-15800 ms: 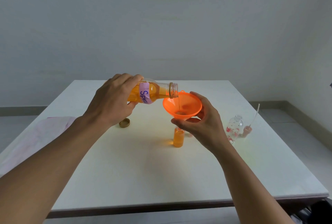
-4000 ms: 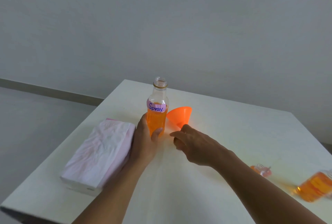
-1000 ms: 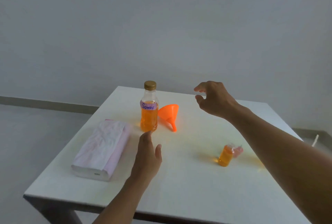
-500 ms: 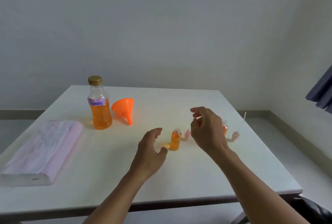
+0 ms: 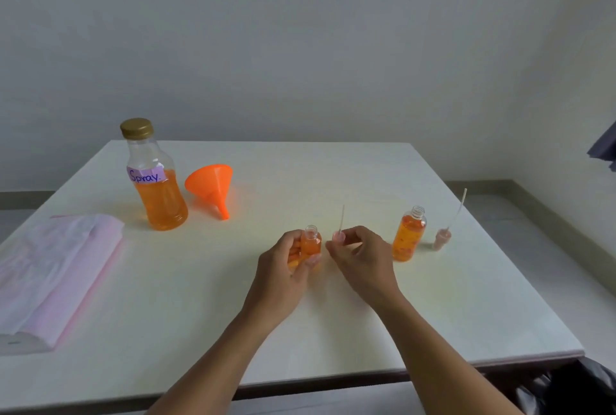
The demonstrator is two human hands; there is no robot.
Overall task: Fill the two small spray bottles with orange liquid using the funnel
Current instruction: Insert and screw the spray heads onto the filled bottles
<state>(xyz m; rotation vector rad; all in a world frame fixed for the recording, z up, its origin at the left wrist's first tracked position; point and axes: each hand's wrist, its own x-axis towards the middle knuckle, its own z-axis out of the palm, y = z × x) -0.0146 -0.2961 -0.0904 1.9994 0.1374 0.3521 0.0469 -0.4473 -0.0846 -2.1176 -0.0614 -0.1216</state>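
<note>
My left hand point(image 5: 285, 269) grips a small spray bottle point(image 5: 310, 243) full of orange liquid, upright on the table with its neck uncapped. Just to its right, my right hand point(image 5: 361, 256) pinches a pink spray cap point(image 5: 339, 236) whose thin tube points upward. A second small bottle point(image 5: 408, 234), also orange-filled and uncapped, stands further right, with its own pink spray cap point(image 5: 442, 238) beside it. The orange funnel point(image 5: 212, 185) lies on its side at the back left. Next to it stands the large bottle point(image 5: 154, 181) labelled "Spray", capped and about half full.
The white table point(image 5: 333, 331) ends in a front edge close to me and a right edge past the second cap. A pink-and-white tissue pack point(image 5: 50, 274) lies along the left side. A dark curtain point(image 5: 605, 148) shows at far right.
Both hands dropped to the table. My left hand closed on the nearer small bottle and my right hand took hold of the pink spray cap beside it.
</note>
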